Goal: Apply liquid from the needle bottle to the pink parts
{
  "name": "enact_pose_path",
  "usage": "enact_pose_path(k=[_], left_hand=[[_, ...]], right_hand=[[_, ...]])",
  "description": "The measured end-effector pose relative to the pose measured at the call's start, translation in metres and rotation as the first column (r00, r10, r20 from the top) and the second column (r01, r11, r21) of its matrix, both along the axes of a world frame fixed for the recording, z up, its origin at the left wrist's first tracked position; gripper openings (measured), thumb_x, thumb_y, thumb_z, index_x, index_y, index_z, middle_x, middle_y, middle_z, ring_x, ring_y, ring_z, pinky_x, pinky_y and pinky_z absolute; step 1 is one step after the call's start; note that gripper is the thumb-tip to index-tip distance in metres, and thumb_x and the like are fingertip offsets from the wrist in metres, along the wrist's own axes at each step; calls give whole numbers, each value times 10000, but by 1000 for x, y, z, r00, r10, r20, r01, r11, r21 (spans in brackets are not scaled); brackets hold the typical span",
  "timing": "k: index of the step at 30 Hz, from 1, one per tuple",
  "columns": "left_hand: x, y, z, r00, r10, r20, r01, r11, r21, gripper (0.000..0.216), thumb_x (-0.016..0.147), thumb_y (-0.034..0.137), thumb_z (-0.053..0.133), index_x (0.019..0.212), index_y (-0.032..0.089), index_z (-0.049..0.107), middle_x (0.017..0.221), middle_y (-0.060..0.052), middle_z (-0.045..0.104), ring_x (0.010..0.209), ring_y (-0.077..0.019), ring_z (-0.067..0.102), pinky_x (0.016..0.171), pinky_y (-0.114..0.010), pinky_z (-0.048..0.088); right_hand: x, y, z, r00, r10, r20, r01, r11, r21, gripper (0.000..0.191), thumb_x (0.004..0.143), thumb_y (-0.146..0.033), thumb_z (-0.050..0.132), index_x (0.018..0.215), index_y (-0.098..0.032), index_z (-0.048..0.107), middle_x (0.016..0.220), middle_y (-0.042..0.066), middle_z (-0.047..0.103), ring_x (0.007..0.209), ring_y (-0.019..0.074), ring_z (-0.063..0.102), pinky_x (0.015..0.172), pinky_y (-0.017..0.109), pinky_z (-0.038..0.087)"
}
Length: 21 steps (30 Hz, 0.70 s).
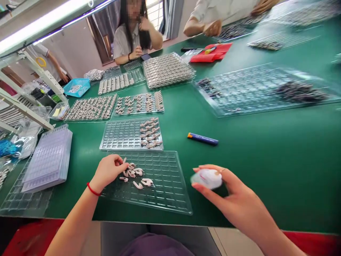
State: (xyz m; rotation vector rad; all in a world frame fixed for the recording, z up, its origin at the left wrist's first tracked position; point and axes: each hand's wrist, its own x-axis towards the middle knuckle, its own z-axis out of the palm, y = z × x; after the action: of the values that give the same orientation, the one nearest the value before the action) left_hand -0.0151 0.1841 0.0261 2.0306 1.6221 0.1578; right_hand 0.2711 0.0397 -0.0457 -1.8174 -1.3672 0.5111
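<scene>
Pinching pale plastic pieces (133,174) in your left hand (108,171), right hand (229,199) loosely cupping a white wad (207,177), you've barely filled the near clear tray (170,195).

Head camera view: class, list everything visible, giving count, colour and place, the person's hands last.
table: one, green, fills the view
front tray: one, clear, near edge
pale parts: about ten, pinkish-white, on front tray
part-filled tray: one, clear, behind front tray
filled trays: several, clear, far left
tray stack: one, clear, left edge
pen: one, blue, mid-table
basket: one, blue, far left
pouch: one, red, far side
large tray: one, clear, right
co-workers: three, pale shirts, far side and left
white object: one, blurred, in right hand
left hand: one, red wrist string, touching pale parts
right hand: one, gripping white object
</scene>
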Motion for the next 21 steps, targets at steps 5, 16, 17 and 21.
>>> enact_pose_path(k=[5, 16, 17, 21], left_hand=[[-14, 7, 3, 991, 20, 131, -18, 1000, -16, 305, 763, 488, 623, 729, 184, 626, 686, -3, 637, 633, -174, 563, 601, -275, 412], [22, -75, 58, 317, 203, 926, 316, 899, -305, 289, 680, 412, 832, 699, 225, 611, 690, -11, 621, 589, -137, 555, 461, -211, 443], [27, -87, 62, 204, 202, 958, 417, 868, -271, 257, 701, 414, 812, 716, 248, 617, 696, -18, 628, 595, -152, 571, 444, -218, 442], [22, -128, 67, -1, 251, 968, 622, 758, -196, 148, 730, 462, 713, 697, 337, 640, 713, -37, 656, 632, -221, 622, 474, -301, 441]], right_hand=[[37, 30, 4, 976, 198, 93, -198, 980, -5, 437, 823, -500, 621, 1195, -278, 566, 1103, 22, 716, 757, 191, 698, 701, 326, 573], [78, 128, 4, 898, 279, 339, -317, 947, 59, 276, 943, -374, 569, 1148, -194, 611, 1202, 75, 617, 1029, 186, 618, 903, 417, 518], [75, 130, 4, 899, 267, 347, -307, 949, 64, 270, 945, -372, 566, 1144, -195, 611, 1195, 73, 617, 1008, 180, 620, 884, 403, 525], [71, 109, 14, 934, 158, 322, -207, 970, 124, 315, 961, -403, 523, 1183, -187, 582, 1170, 80, 624, 978, 180, 629, 858, 395, 528]])
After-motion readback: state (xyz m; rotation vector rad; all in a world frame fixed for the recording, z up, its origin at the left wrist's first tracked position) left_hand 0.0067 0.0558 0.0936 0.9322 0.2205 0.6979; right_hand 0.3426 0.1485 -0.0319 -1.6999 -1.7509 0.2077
